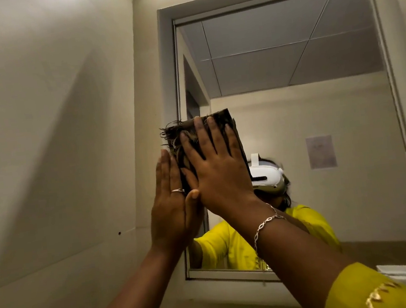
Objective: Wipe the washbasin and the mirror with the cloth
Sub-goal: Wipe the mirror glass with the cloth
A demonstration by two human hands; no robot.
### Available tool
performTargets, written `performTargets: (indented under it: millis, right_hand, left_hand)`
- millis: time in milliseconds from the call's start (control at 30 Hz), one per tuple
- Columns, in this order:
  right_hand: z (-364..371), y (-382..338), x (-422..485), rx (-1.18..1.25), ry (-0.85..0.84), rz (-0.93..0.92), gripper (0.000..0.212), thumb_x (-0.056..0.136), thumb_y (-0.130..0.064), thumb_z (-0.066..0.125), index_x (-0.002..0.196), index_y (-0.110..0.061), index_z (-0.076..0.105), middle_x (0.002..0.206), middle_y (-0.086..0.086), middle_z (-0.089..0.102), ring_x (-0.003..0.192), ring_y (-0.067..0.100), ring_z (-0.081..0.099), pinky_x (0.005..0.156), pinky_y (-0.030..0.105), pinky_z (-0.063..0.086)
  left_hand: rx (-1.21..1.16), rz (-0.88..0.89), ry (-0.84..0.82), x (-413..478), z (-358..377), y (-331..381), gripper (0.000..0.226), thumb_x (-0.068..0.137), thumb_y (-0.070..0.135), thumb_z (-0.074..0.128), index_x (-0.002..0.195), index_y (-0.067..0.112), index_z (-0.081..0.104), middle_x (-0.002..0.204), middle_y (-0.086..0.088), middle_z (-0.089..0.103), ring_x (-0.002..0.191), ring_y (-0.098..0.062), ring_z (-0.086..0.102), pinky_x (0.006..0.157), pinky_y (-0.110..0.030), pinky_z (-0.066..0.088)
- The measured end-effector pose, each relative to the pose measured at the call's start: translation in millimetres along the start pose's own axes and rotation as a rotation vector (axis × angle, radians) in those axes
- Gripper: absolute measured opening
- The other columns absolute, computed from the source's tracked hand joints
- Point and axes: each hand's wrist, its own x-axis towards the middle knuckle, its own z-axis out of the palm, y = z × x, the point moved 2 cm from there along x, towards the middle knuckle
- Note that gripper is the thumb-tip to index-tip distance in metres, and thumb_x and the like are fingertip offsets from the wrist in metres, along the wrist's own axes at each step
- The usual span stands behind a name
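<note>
A dark brown cloth (pixel 229 123) with a frayed edge lies flat against the left part of the framed mirror (pixel 317 106). My right hand (pixel 216 167) presses on the cloth with straight, spread fingers. My left hand (pixel 171 205) is flat and upright beside it, fingers straight, its thumb touching the heel of my right hand and its fingers at the cloth's left edge, over the mirror's left frame. The washbasin is out of view.
A plain cream wall (pixel 45 145) fills the left side. The mirror's grey frame (pixel 170 69) stands out from the wall. A white ledge or tray (pixel 404 270) shows at the lower right. The mirror reflects a person in a yellow top and a ceiling.
</note>
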Motion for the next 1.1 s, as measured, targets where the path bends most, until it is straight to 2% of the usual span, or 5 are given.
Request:
performTargets:
  millis: [167,400,600,767,1100]
  right_hand:
    - [-8.9,21.4,-9.9,0.008,0.009,-0.032,0.056,0.09,-0.043,0.033,0.14,-0.018,0.038,0.149,0.015,0.031,0.14,0.034,0.023,0.11,0.048,0.014]
    - [-32.7,83.5,-38.1,-0.051,0.005,0.027,0.058,0.091,-0.046,0.034,0.143,-0.02,0.032,0.151,0.013,0.028,0.141,0.032,0.02,0.113,0.047,0.012]
    - [-52.5,134.0,-66.2,-0.132,-0.003,0.065,0.058,0.093,-0.046,0.03,0.144,-0.019,0.031,0.151,0.014,0.027,0.141,0.032,0.021,0.113,0.048,0.014]
    - [-63.1,168.4,-82.0,-0.174,-0.001,0.1,0.059,0.092,-0.046,0.031,0.145,-0.018,0.029,0.152,0.014,0.024,0.141,0.033,0.018,0.114,0.048,0.013]
    - [-76.2,203.8,-98.8,-0.253,0.022,0.319,0.063,0.092,-0.049,0.024,0.147,-0.018,0.022,0.153,0.018,0.019,0.142,0.034,0.015,0.115,0.046,0.007]
  left_hand:
    - [0.047,0.002,-0.003,-0.9,0.6,0.5,0.074,0.092,0.059,0.012,0.142,0.005,0.01,0.152,-0.01,0.007,0.142,-0.023,0.006,0.111,-0.032,0.023]
    - [0.156,-0.003,-0.039,-1.7,1.9,-0.8,0.077,0.093,0.057,0.02,0.142,-0.003,0.016,0.151,-0.021,0.01,0.142,-0.026,0.006,0.114,-0.033,0.017]
    - [0.155,-0.006,-0.023,-1.3,-0.8,5.8,0.08,0.093,0.059,0.015,0.139,-0.007,0.018,0.149,-0.025,0.015,0.14,-0.028,0.009,0.113,-0.033,0.018]
    - [0.16,-0.002,-0.032,-1.1,-2.0,7.3,0.081,0.093,0.06,0.014,0.139,-0.007,0.017,0.149,-0.024,0.015,0.14,-0.023,0.008,0.113,-0.018,0.007]
    - [0.114,-0.007,-0.015,-2.3,-1.3,8.3,0.084,0.092,0.062,0.013,0.139,-0.007,0.018,0.149,-0.023,0.014,0.139,-0.026,0.009,0.111,-0.01,0.005]
